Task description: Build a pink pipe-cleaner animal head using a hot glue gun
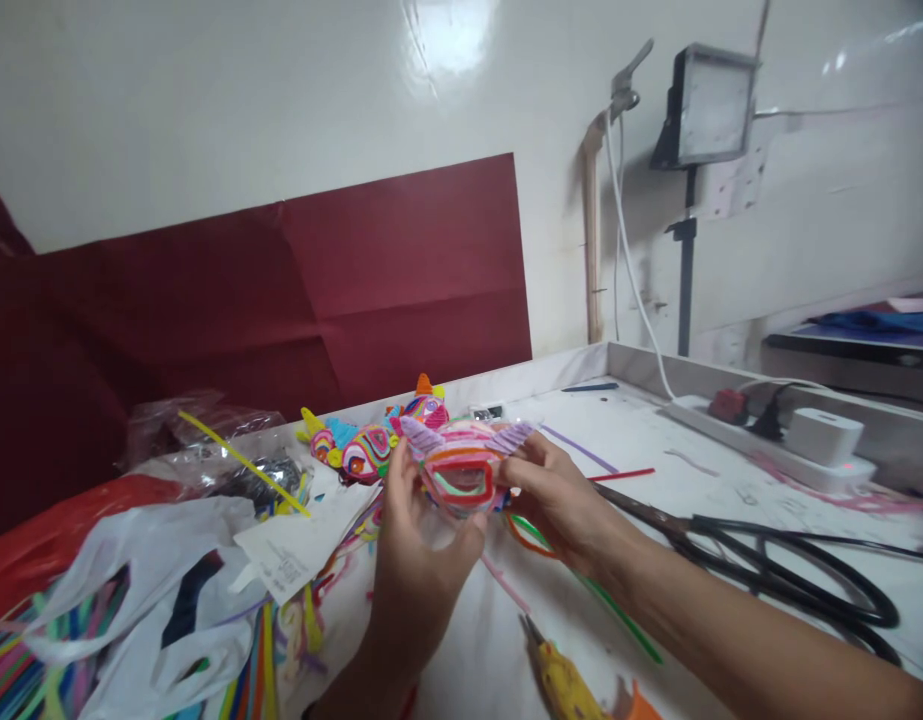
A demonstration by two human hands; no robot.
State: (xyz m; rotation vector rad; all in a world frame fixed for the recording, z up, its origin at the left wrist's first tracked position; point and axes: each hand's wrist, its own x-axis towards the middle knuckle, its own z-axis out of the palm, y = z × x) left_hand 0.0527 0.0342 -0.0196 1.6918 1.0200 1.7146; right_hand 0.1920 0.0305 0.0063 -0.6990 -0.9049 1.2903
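left hand (423, 560) and right hand (558, 490), both partly curled, gripping a pink craft piece (465, 438) between them; colourful figures (363, 452) far left, scissors (675, 523) right

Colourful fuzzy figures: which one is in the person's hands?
The pink figure with lilac ear-like points, held between the left hand and right hand. The other figures, in brighter colours, lie behind it on the white table.
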